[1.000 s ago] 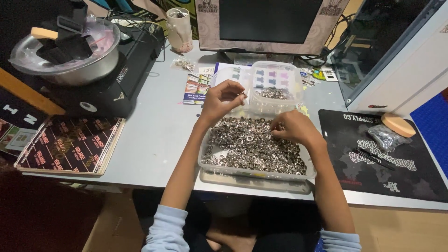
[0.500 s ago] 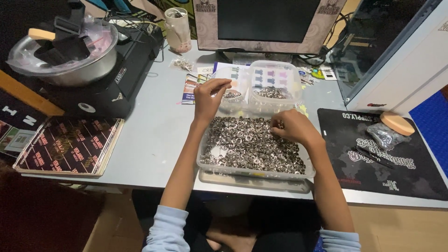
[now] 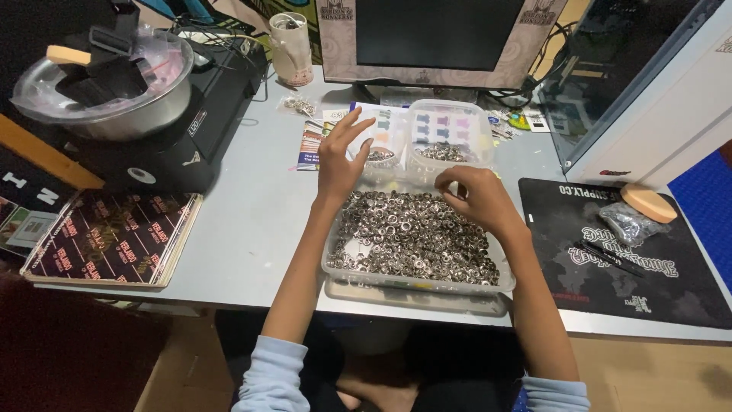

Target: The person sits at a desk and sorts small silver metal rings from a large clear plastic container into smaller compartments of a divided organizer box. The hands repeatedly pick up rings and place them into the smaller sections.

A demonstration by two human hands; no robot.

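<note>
A clear plastic tray (image 3: 415,286) at the table's front edge is full of small silver metal rings (image 3: 412,236). Behind it stand two clear tubs: a small one (image 3: 379,155) holding a few rings and a larger one (image 3: 450,145) holding more. My left hand (image 3: 339,156) hovers just left of the small tub with its fingers spread and nothing in it. My right hand (image 3: 473,197) rests over the tray's far edge, below the larger tub. Its fingertips are bunched together down among the rings, and the pinch itself is hidden.
A steel bowl (image 3: 107,84) sits on a black machine (image 3: 191,130) at far left. A cup (image 3: 291,47) and a monitor (image 3: 442,38) stand at the back. A black mat (image 3: 610,252) on the right carries a small bag, a pen and a wooden disc. A dark patterned board (image 3: 107,244) lies front left.
My left hand, pinched above the small tub before, has drawn slightly left and spread its fingers. My right hand has stayed at the tray's far edge.
</note>
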